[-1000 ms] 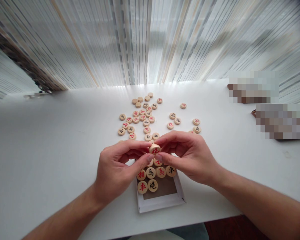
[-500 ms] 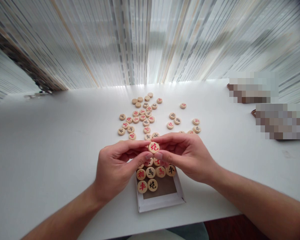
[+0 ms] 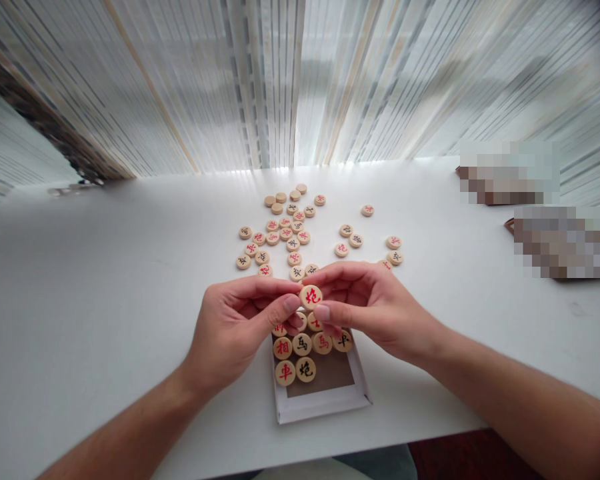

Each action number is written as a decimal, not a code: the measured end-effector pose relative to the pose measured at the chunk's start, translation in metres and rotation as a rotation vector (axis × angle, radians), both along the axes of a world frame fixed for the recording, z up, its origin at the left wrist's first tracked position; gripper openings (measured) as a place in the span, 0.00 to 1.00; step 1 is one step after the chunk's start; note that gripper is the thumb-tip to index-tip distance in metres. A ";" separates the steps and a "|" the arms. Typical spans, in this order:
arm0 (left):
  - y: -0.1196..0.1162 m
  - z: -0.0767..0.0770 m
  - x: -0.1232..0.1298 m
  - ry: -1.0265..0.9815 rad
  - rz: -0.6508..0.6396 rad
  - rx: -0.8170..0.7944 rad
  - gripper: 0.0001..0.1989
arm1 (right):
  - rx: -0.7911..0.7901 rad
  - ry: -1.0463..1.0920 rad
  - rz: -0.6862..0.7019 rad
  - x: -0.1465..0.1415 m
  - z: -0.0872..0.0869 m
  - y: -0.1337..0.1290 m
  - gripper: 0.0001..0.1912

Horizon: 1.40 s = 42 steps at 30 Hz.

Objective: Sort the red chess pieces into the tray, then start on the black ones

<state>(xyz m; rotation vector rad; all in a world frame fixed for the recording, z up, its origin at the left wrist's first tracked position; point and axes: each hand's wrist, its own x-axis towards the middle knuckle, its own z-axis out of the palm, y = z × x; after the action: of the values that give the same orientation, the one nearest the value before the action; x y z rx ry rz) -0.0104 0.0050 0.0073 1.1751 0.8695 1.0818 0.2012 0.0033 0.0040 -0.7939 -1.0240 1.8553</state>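
Note:
Between the thumb and index finger of my right hand (image 3: 375, 300) is a round wooden xiangqi piece (image 3: 311, 297) with a red character, face toward me. My left hand (image 3: 245, 320) is close on its left side, thumb and index finger apart, the index fingertip at the piece's edge; whether it touches I cannot tell. Below both hands lies a shallow white box (image 3: 325, 403) with rows of pieces inside. Its front row has a red-marked piece (image 3: 285, 373) and a black-marked piece (image 3: 306, 369) side by side. My fingers partly hide the box's back rows.
Loose xiangqi pieces (image 3: 286, 233) are scattered over the white table (image 3: 105, 300) beyond my hands, a few of them blank side up. Two blurred-out objects (image 3: 565, 247) stand at the right. A striped curtain (image 3: 270, 80) hangs along the back edge.
My left thumb has drawn back left from the piece. The piece, in my right fingers, has shifted slightly right and tilted.

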 end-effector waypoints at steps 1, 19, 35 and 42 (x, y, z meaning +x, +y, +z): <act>0.000 0.000 0.000 -0.007 -0.005 -0.008 0.08 | 0.014 -0.011 -0.012 0.000 -0.001 -0.001 0.19; -0.002 0.000 0.001 0.027 0.054 0.055 0.13 | 0.190 -0.167 -0.070 -0.002 -0.003 -0.007 0.19; 0.004 -0.008 -0.004 -0.117 -0.108 -0.262 0.11 | 0.137 -0.001 -0.059 -0.005 0.001 -0.007 0.25; 0.004 -0.011 -0.004 -0.090 -0.092 -0.210 0.11 | 0.159 -0.018 -0.085 -0.004 0.002 -0.007 0.23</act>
<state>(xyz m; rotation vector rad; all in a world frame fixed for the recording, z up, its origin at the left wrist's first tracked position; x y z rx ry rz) -0.0139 0.0094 -0.0038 0.9749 0.8293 0.9375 0.1975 -0.0035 0.0059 -0.7485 -1.1174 1.6750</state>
